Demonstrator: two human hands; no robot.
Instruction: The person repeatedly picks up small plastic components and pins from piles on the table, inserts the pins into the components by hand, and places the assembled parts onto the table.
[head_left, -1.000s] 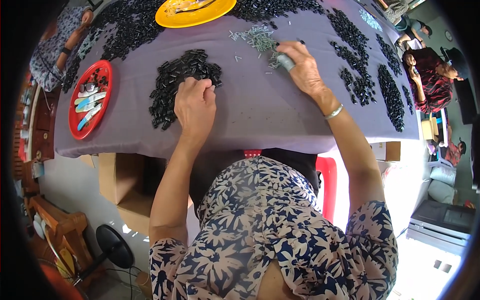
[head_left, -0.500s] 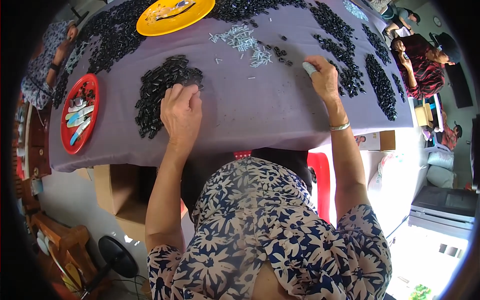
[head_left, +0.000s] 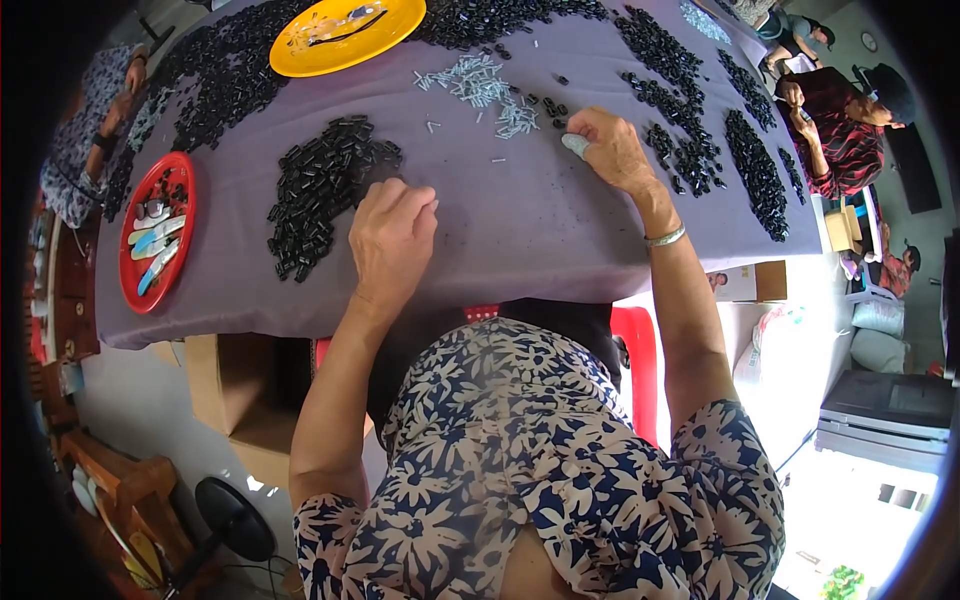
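Observation:
My left hand (head_left: 392, 235) is closed, its fingers pinched together just right of a heap of short black cylindrical pieces (head_left: 310, 200). Whatever it holds is hidden or too small to name. Over the right part of the cloth, my right hand (head_left: 618, 155) is closed too, with a pale grey covering (head_left: 576, 146) showing at its thumb. What lies between those fingers cannot be made out. A few loose black pieces (head_left: 553, 107) lie just beyond the right hand. Past the hands, small pale, translucent sticks (head_left: 475, 82) are spread in a loose pile.
A red oval tray (head_left: 191, 195) with knife-like tools stands at left, and a yellow plate (head_left: 405, 22) at the far side. More black pieces (head_left: 756, 175) line the right and far parts of the purple-grey tablecloth (head_left: 520, 240). Other people sit at both sides.
My left hand has drawn back from the black heap, moving right and nearer. My right hand has moved left, toward the loose black pieces.

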